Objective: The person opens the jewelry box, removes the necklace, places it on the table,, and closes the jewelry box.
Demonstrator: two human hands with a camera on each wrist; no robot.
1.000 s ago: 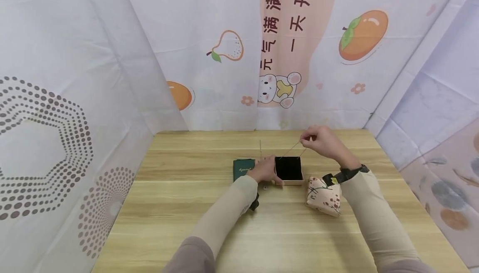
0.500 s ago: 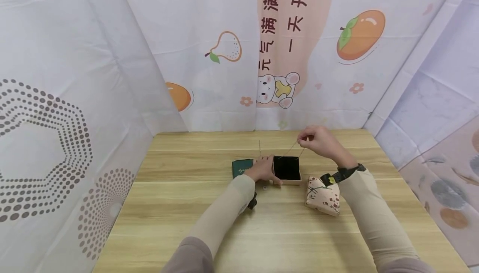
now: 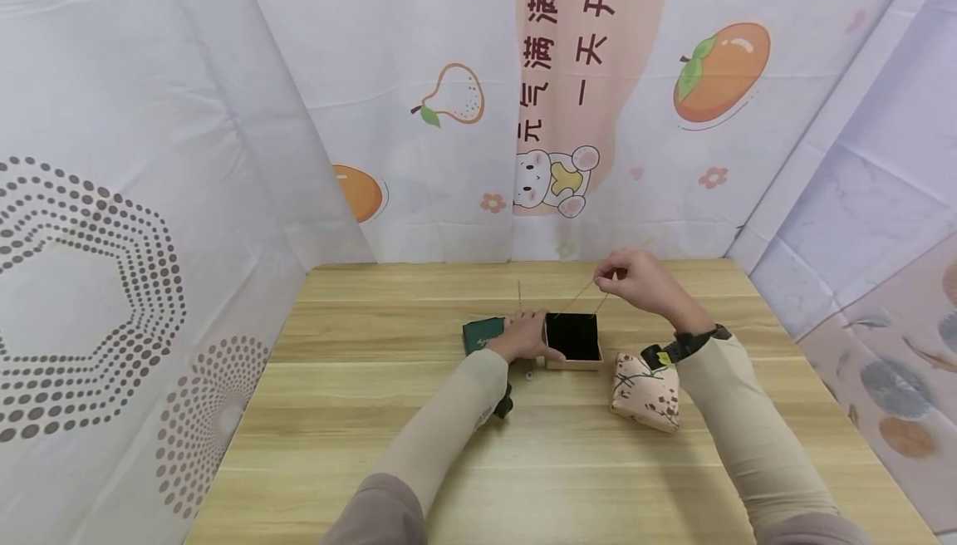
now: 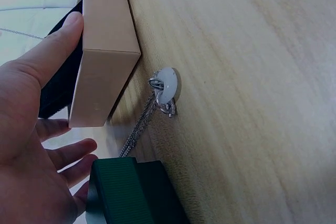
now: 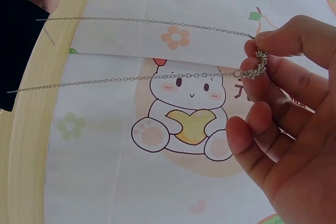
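My left hand (image 3: 523, 337) holds a small beige jewelry box (image 4: 107, 17) with a black lining, its thumb over the rim. Raised above the box's far right corner, my right hand (image 3: 635, 279) pinches a necklace (image 5: 126, 20) at its sparkling curved pendant (image 5: 261, 62). Two taut strands of chain run from the pendant to the black insert (image 5: 21, 51). Beside the left hand lies a second silver necklace with a white ring pendant (image 4: 168, 85). A dark green box (image 3: 482, 336) with gold lettering sits just left of that hand, partly covered by it.
A pink pouch with a floral print (image 3: 645, 400) lies under the right wrist. A thin chain (image 3: 519, 292) stretches toward the back of the wooden table (image 3: 336, 429). Printed curtains (image 3: 419, 196) hang behind the table and at both sides.
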